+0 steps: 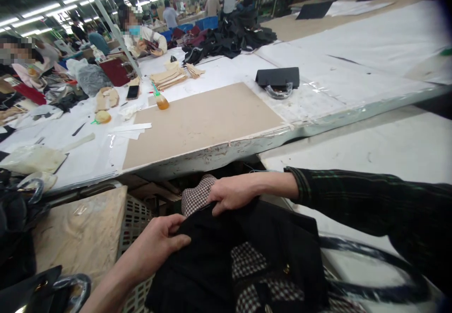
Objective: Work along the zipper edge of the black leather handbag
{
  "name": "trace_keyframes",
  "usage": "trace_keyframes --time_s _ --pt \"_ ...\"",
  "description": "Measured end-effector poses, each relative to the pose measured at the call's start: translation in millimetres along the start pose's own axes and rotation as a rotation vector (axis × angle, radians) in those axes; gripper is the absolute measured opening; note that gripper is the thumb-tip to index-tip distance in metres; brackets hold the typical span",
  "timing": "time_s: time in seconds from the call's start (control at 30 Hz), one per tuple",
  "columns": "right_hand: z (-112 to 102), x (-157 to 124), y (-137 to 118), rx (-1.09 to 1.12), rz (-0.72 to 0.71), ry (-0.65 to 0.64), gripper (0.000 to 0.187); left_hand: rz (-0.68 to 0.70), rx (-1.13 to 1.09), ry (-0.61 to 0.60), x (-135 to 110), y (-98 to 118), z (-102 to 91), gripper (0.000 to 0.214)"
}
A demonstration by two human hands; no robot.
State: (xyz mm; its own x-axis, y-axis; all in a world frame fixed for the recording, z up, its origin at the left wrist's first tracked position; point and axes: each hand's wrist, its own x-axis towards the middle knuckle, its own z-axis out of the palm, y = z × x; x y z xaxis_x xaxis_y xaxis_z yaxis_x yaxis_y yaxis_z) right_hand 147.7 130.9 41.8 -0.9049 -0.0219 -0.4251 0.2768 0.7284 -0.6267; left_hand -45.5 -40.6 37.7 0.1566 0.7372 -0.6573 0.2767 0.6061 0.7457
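A black handbag (205,261) with brown-and-white checked panels lies close in front of me, its top edge turned toward the table. My left hand (165,236) is closed on the bag's left edge, thumb on the near side of the black cloth. Farther right, my right hand (235,192) grips the same edge from above. Checked cloth (198,194) shows just beyond my right fingers. A dark handle (374,247), wrapped in clear film, sticks out to the right of the bag. My fingertips behind the cloth are hidden.
Ahead stands a worktable with a beige board (208,120), a small black bag (277,78), a glue bottle (161,99) and a phone (133,92). A basket (134,219) with a stained board (79,223) on top is at left. A masked person (146,40) works across the table.
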Motion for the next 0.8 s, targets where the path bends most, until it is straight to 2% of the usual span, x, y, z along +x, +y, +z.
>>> trace_keyframes --time_s 0.07,0.13,0.23,0.33,0.47,0.57,0.63,0.73,0.8 --pt "1.8 -4.9 9.8 -0.017 0.026 0.032 0.023 -0.048 -0.101 -0.002 0.8 -8.8 2.2 0.042" --pt "6.1 -7.4 19.8 0.005 0.059 0.028 0.024 -0.059 -0.101 0.028 3.3 -16.3 5.8 0.041" --pt "11.1 -9.8 31.6 0.036 0.077 -0.001 0.026 -0.033 0.044 0.123 6.4 -21.7 11.3 0.042" --pt "10.7 -7.1 38.5 0.086 0.012 -0.001 0.035 -0.021 0.155 0.177 7.3 -18.2 15.5 0.045" --pt "6.7 12.3 42.0 0.234 -0.176 -0.012 0.048 0.001 0.152 0.114 6.9 -4.7 18.9 0.045" --pt "7.9 27.0 45.4 0.446 -0.298 -0.186 0.042 0.035 0.071 0.053 3.6 0.7 21.1 0.041" --pt "11.9 30.1 50.7 0.576 -0.289 -0.267 0.038 0.002 -0.023 0.005 -0.6 -2.5 23.7 0.04" --pt "18.2 25.6 60.3 0.682 -0.249 -0.267 0.038 -0.055 -0.184 -0.054 -8.3 -14.4 29.4 0.05" --pt "18.0 21.0 63.1 0.719 -0.252 -0.284 0.038 -0.048 -0.247 -0.052 -14.0 -19.5 30.7 0.05"
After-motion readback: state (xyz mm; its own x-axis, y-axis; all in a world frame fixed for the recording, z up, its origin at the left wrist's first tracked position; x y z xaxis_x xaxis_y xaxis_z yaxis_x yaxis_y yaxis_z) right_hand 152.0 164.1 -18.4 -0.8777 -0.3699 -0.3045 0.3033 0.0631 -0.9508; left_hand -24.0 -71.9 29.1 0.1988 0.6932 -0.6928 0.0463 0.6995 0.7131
